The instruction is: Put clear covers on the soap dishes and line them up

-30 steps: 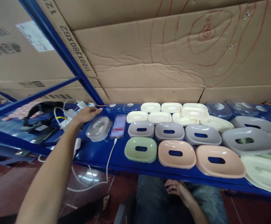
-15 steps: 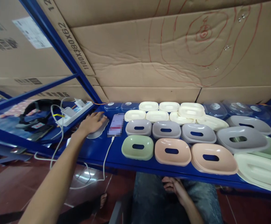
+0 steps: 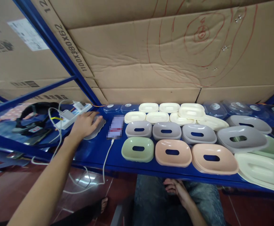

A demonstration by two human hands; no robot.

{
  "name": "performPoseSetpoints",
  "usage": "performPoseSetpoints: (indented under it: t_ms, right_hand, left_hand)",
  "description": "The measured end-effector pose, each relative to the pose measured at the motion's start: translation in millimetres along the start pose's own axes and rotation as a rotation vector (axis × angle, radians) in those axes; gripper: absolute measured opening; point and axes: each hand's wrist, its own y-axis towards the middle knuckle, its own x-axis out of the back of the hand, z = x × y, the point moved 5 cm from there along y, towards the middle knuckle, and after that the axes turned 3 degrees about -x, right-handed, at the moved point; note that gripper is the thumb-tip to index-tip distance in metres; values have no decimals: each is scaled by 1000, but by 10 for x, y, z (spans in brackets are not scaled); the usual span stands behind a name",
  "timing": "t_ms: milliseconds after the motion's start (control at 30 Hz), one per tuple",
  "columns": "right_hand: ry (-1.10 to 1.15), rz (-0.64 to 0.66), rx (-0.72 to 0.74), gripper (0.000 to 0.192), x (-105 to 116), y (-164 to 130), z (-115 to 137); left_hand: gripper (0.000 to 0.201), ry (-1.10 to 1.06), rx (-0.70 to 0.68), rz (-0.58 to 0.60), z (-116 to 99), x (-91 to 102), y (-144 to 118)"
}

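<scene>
My left hand (image 3: 86, 124) reaches forward over the left part of the blue shelf. Palm down with its fingers stretched out, it lies partly over a flat grey piece with a wavy edge (image 3: 99, 125). A phone (image 3: 115, 127) on a white charging cable lies just right of it. My right hand (image 3: 174, 187) rests on my lap below the shelf edge, fingers loosely bent and nothing seen in them. Before me stand slotted soap dishes: a green one (image 3: 129, 152), two peach ones (image 3: 161, 157) and several grey ones (image 3: 131, 131). Cream trays (image 3: 133, 117) sit behind them.
Clear plastic lids (image 3: 215, 111) line the back of the shelf (image 3: 94, 157). On the left are a white power strip (image 3: 74, 114) with plugs, and a black headband (image 3: 34, 110). Cardboard (image 3: 132, 53) forms the back wall. White cables hang past the front edge.
My left hand has drawn back slightly to the left over the grey piece, uncovering more of its right side. The view has shifted a little. My right hand stays on my lap.
</scene>
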Motion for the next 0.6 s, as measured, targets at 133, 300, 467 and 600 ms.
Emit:
performPoseSetpoints:
  t_ms: [133, 300, 467, 600]
  right_hand:
    - [-66, -10, 42, 83, -38, -73, 114]
    - [-192, 33, 121, 87, -141, -455, 402]
    - [-574, 322, 286, 47, -323, -1438, 1151]
    - [-695, 459, 468, 27, -192, -2212, 1768]
  left_hand:
    - [49, 114, -56, -19, -184, 92, -32]
    - [45, 18, -331, -85, -936, 220, 42]
    - [49, -259, -618, 30, -2076, 281, -36]
    - [54, -382, -703, 160, -2742, 197, -122]
